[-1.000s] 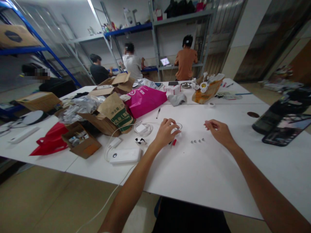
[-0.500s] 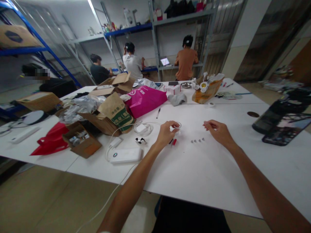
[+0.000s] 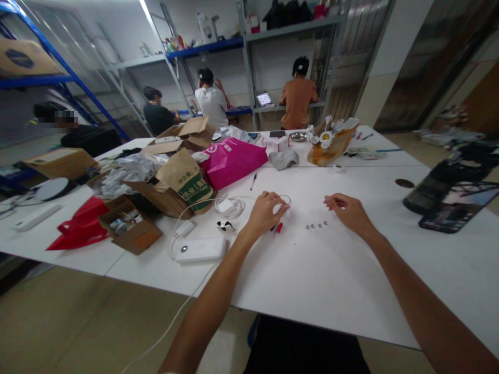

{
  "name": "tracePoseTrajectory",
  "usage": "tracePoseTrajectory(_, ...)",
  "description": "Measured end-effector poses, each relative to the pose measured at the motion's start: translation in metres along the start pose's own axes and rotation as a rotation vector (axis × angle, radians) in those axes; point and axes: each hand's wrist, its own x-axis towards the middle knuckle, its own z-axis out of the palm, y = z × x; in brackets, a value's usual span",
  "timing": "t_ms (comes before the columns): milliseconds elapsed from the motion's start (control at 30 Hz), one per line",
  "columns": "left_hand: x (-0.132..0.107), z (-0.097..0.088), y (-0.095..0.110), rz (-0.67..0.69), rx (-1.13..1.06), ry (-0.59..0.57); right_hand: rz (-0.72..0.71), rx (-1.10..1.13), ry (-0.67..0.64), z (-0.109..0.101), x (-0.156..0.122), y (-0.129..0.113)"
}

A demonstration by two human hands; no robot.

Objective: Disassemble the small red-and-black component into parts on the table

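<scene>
My left hand is over the table with thumb and forefinger pinched together. Whatever lies between those fingertips is too small to make out. Just beyond them shows part of a thin, dark, ring-like outline. Partly under this hand lies a small red piece with something black beside it. To the right, my right hand is held with its fingers drawn together; what they hold, if anything, is hidden. Between the hands, closer to me, several tiny grey metal-looking pieces sit in a row on the white table.
Left of my hands are a white power bank, a coiled white cable, open cardboard boxes and a pink bag. A phone leans at the right beside a black stand. Several people sit farther back by shelves.
My left thumb and forefinger have closed toward each other, their tips a little farther right. My right hand has barely moved. A person in white at the back has shifted an arm.
</scene>
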Motion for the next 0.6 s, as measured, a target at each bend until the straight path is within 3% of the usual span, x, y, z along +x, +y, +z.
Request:
tracePoseTrajectory(233, -0.0017, 0.0064, 0.0005, -0.010, 0.112, -0.141, 0.010, -0.011, 0.001, 0.0014, 0.0007, 0.0029)
tracePoseTrajectory(600, 0.0000, 0.0048, 0.0009, -0.186, -0.213, 0.013, -0.002, -0.024, -0.007, 0.0009, 0.0006, 0.0040)
